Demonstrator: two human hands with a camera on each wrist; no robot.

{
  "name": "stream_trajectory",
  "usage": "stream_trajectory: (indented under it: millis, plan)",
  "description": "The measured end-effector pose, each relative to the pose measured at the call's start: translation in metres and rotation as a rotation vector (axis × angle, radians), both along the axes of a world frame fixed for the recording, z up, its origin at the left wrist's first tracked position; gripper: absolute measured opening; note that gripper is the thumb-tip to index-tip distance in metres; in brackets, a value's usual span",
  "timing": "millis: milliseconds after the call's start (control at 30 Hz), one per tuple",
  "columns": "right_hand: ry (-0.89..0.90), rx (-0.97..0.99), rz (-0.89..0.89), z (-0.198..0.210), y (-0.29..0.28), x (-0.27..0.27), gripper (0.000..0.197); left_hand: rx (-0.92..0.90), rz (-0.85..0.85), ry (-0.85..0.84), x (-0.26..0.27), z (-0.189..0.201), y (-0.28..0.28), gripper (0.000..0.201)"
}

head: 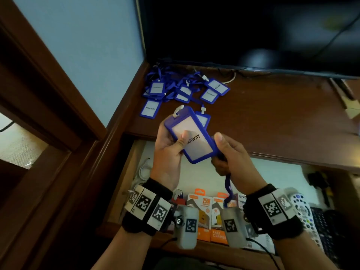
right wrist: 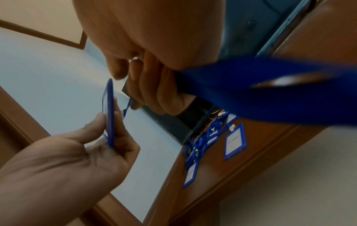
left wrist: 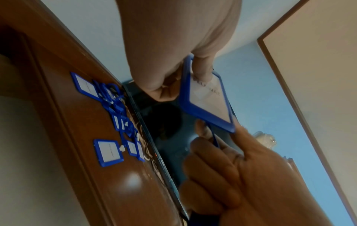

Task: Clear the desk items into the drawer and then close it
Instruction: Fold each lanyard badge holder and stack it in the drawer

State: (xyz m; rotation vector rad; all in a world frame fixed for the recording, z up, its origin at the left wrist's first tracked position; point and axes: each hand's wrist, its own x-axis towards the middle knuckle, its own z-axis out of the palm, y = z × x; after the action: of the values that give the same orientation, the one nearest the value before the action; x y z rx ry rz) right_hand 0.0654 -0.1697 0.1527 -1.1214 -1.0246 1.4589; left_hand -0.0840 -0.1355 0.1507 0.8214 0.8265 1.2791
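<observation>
Hands meet above the open drawer (head: pixel 136 152), just before the desk (head: pixel 272 117) front edge. Left hand (head: pixel 169 152) pinches a blue badge holder (head: pixel 191 134), thumb on its face, fingers behind. Right hand (head: pixel 231 156) curls round its blue lanyard (head: pixel 228 189), which hangs over boxes in the drawer. More badge holders (head: pixel 181 90) lie heaped at the desk's back left corner; the desk surface right of them is bare wood.
</observation>
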Motion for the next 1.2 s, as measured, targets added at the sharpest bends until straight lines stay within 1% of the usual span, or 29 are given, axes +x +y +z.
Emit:
stream_trajectory:
  millis: [100,167,267,333,400,467,600,667,700,767,800,867,900,933,1033,1100,1133,1200]
  plan:
    - [-0.082,-0.025,0.035,0.001,-0.016,0.005,0.028,-0.054,0.026,0.039,0.015,-0.002,-0.010,0.040]
    - [-0.161,-0.011,0.013,-0.001,-0.026,0.010,0.027,-0.097,0.059,0.060,0.025,-0.003,-0.018,0.039]
    - [-0.237,0.026,-0.063,-0.003,-0.036,0.017,0.009,-0.137,0.067,0.088,0.036,-0.003,-0.029,0.039]
    - [-0.195,0.000,-0.071,-0.005,-0.043,0.027,0.010,-0.154,0.070,0.146,0.042,-0.005,-0.036,0.038]
    - [-0.119,-0.024,-0.048,-0.006,-0.051,0.039,0.015,-0.200,0.057,0.191,0.042,-0.005,-0.040,0.043]
    - [-0.076,-0.037,-0.002,-0.006,-0.058,0.050,0.017,-0.251,-0.035,0.200,0.036,-0.001,-0.042,0.053]
    - [0.032,-0.070,0.078,-0.010,-0.068,0.066,0.018,-0.232,-0.425,0.255,0.017,0.011,-0.044,0.053]
    - [0.081,-0.076,0.081,-0.012,-0.072,0.071,0.015,-0.193,-0.504,0.213,0.008,0.013,-0.043,0.057]
    - [0.093,-0.081,0.073,-0.014,-0.074,0.074,0.019,-0.170,-0.519,0.191,0.005,0.014,-0.042,0.057]
    - [0.102,-0.096,0.055,-0.015,-0.078,0.077,0.027,-0.146,-0.513,0.195,0.002,0.015,-0.039,0.051]
    - [0.105,-0.103,0.049,-0.015,-0.080,0.077,0.029,-0.147,-0.500,0.218,0.003,0.015,-0.038,0.045]
    - [0.103,-0.122,0.030,-0.015,-0.084,0.078,0.033,-0.115,-0.473,0.297,0.004,0.015,-0.034,0.029]
    - [0.102,-0.127,0.014,-0.015,-0.085,0.078,0.033,-0.086,-0.452,0.364,0.005,0.014,-0.033,0.025]
    - [0.101,-0.129,-0.007,-0.015,-0.086,0.076,0.031,-0.053,-0.428,0.438,0.005,0.015,-0.032,0.024]
    - [0.107,-0.149,-0.085,-0.014,-0.083,0.064,0.018,0.030,-0.302,0.651,0.003,0.012,-0.025,0.023]
    - [0.102,-0.155,-0.116,-0.013,-0.077,0.051,0.017,0.056,-0.260,0.706,-0.004,0.009,-0.021,0.022]
    - [0.090,-0.159,-0.125,-0.012,-0.074,0.045,0.016,0.045,-0.277,0.716,-0.009,0.008,-0.018,0.021]
    - [0.069,-0.167,-0.131,-0.012,-0.067,0.034,0.019,-0.007,-0.386,0.731,-0.022,0.008,-0.012,0.023]
